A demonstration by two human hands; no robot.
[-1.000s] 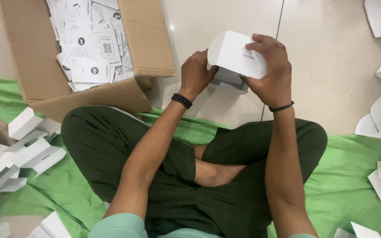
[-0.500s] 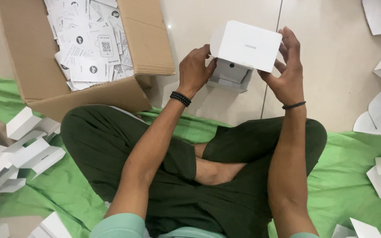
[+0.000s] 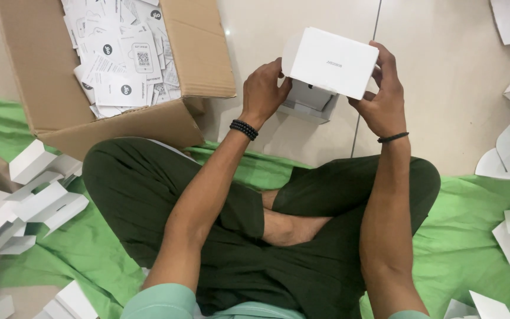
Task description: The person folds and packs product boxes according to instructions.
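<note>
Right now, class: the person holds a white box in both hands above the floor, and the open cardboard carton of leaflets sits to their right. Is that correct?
Not quite. In the head view the cardboard carton sits to the person's left, not right. The rest stands: left hand and right hand hold the white box.

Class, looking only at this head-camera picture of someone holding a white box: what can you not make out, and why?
- White box: its inside is hidden by its own top panel.
- Cardboard insert on the floor: partly covered by the box.
- Left hand, right hand: palms hidden.
- Cardboard carton: cut off by the top edge.
</note>
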